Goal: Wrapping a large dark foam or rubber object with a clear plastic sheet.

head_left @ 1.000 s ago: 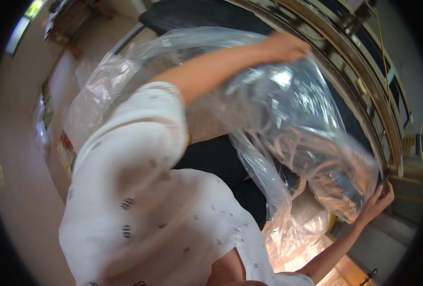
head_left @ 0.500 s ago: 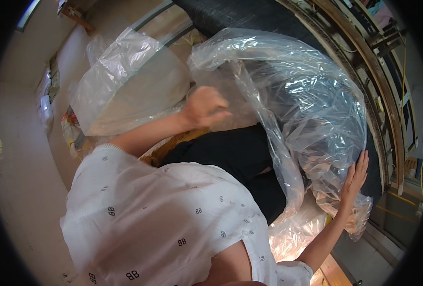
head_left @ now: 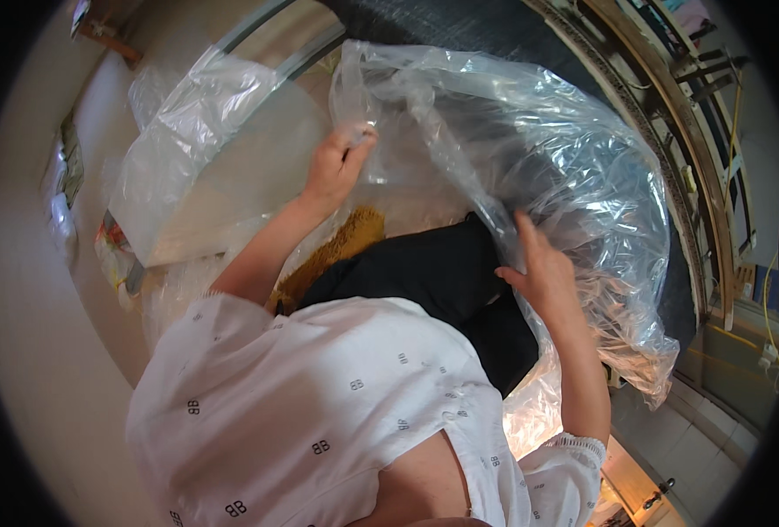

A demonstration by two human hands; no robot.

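A large clear plastic sheet (head_left: 574, 167), creased and shiny, spreads over a dark work surface in front of me and hangs down toward my lap. My left hand (head_left: 341, 162) pinches the sheet's left edge between thumb and fingers. Close to the near fold of the plastic is my right hand (head_left: 539, 268), its thumb and fingers apart. It touches or hovers just over the sheet; which of the two I cannot tell. My legs in black trousers (head_left: 416, 272) lie below the hanging plastic.
More clear plastic (head_left: 205, 105) is heaped at the left. A fuzzy mustard-yellow seat cover (head_left: 341, 250) shows beside my thigh. The dark work surface (head_left: 460, 31) curves along the back, with a wooden rail (head_left: 714, 184) and a yellow cord (head_left: 734, 132) on the right.
My left hand has moved forward and left and taken hold of the sheet's edge. My right hand has left the sheet's far right side and come inward. The sheet's left part is raised.
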